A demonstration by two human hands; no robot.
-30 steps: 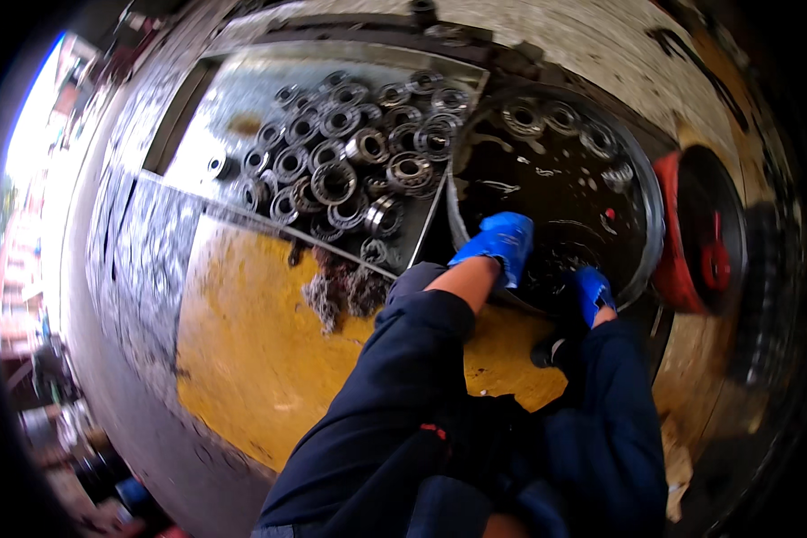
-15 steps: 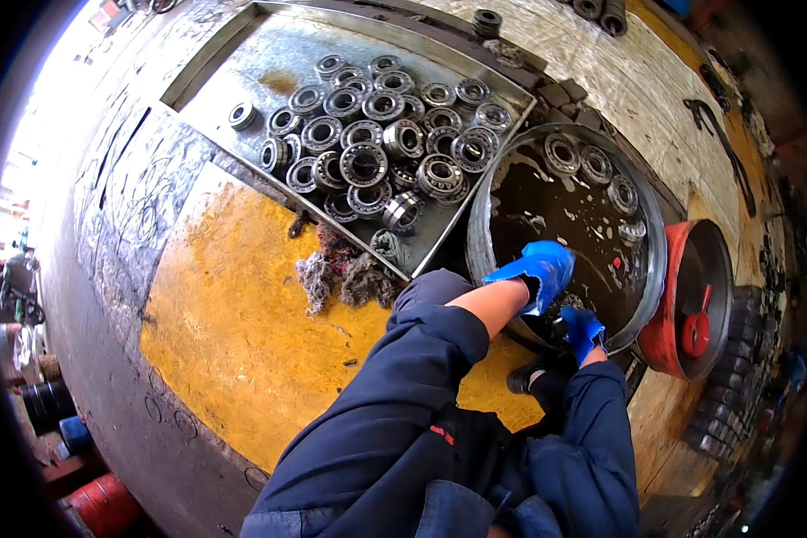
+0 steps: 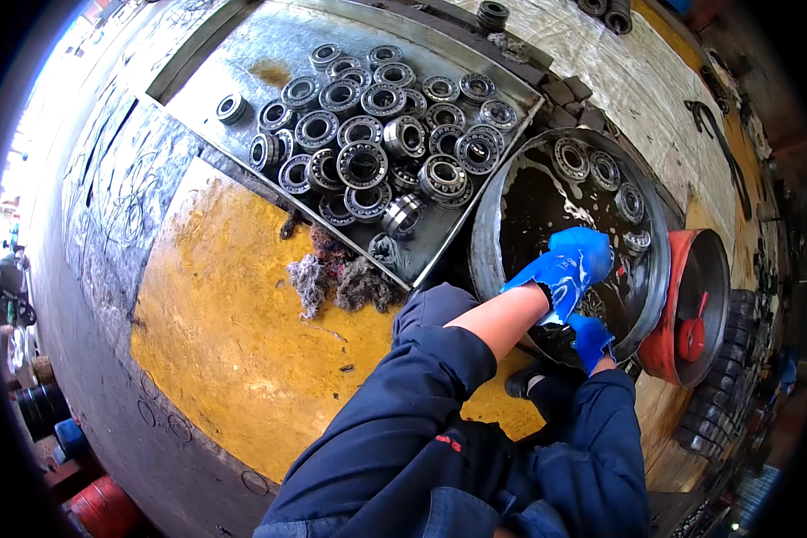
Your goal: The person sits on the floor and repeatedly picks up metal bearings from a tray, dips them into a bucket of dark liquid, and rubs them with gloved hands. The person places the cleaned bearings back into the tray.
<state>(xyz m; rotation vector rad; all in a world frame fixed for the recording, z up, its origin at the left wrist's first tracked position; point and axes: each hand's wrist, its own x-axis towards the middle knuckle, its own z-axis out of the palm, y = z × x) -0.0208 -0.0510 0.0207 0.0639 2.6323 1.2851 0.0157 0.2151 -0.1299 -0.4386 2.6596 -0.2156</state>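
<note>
Both of my hands wear blue gloves and reach into a round metal tub (image 3: 488, 235) of dark liquid. My left hand (image 3: 576, 262) is over the middle of the tub, wet streaks on its glove; its fingers curl down out of sight, so its grip cannot be told. Nearer to me, my right hand (image 3: 590, 342) is closed by the tub's near rim, and what it holds is hidden. A metal part, seemingly a bearing (image 3: 592, 308), shows partly between the two hands. Along the tub's far right side sit several roller bearings, among them a bearing (image 3: 569, 160) half in the liquid.
Left of the tub, a shallow metal tray (image 3: 193, 63) carries many bearings (image 3: 362, 165) in a pile. Rags (image 3: 368, 282) lie by its near corner on a yellow floor panel (image 3: 233, 332). A red drum (image 3: 663, 332) with a red-handled tool (image 3: 690, 336) stands right of the tub.
My left hand has moved right and slightly toward the far side over the tub, its glove now streaked wet. My right hand has shifted slightly nearer to me. The view has turned a little.
</note>
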